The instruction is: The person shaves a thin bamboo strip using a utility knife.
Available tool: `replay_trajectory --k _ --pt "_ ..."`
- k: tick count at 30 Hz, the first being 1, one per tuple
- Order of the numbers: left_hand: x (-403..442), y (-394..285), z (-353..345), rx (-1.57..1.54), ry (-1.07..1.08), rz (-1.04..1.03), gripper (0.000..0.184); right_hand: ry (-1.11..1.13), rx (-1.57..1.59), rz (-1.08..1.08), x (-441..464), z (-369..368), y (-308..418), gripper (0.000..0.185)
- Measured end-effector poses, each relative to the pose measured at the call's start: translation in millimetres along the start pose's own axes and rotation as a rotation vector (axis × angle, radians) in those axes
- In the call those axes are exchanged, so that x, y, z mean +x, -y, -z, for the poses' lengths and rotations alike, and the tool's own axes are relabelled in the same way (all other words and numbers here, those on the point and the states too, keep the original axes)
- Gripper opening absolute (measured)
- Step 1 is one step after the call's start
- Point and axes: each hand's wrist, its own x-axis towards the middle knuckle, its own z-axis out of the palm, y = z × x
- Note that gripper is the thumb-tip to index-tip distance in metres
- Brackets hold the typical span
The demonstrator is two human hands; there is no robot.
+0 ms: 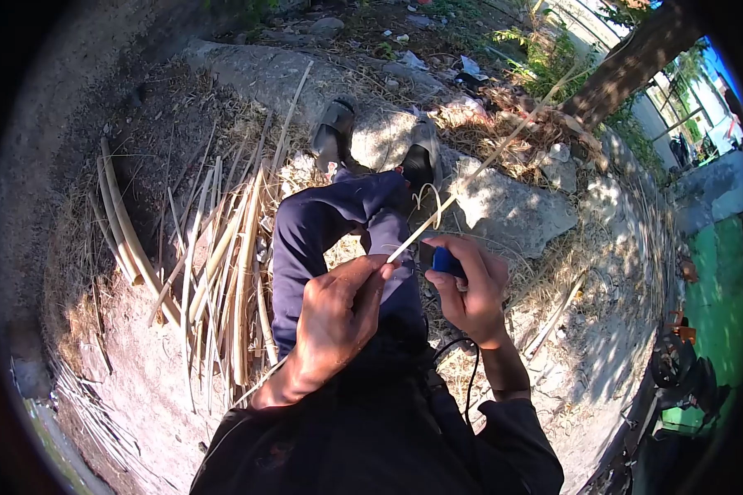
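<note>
My left hand (338, 318) is closed, its thumb and fingers pinching a long, thin pale strip (450, 202), like split cane or palm rib. From the pinch the strip runs up and right, past my knees toward the tree. A thin shaving (434, 198) curls off it a little beyond the hand. My right hand (475, 285) is closed around a small blue object (447, 261), just right of the strip. Most of the blue object is hidden by the fingers, so I cannot tell its kind. Both hands are above my dark trousers (305, 231).
A pile of pale split stalks (239, 280) lies on the ground left of my legs. Thinner strips (99, 421) are at the lower left. Flat rocks (504, 210) lie ahead, and a tree trunk (636, 62) leans at the upper right. A black cord (473, 371) hangs by my right forearm.
</note>
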Motion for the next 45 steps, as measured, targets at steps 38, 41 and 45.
replay_trajectory --k 38,41,45 --pt "-29.4 88.2 34.8 0.33 0.027 0.25 0.019 0.579 -0.037 -1.697 -345.8 30.3 -368.5 0.04" --pt "-23.8 80.0 28.7 0.15 0.166 0.392 0.019 0.465 0.063 -1.467 -333.4 11.0 -340.1 0.04" --pt "-15.9 69.6 22.3 -0.079 0.368 0.509 0.019 -0.081 0.345 -1.182 -199.7 11.2 -258.0 0.038"
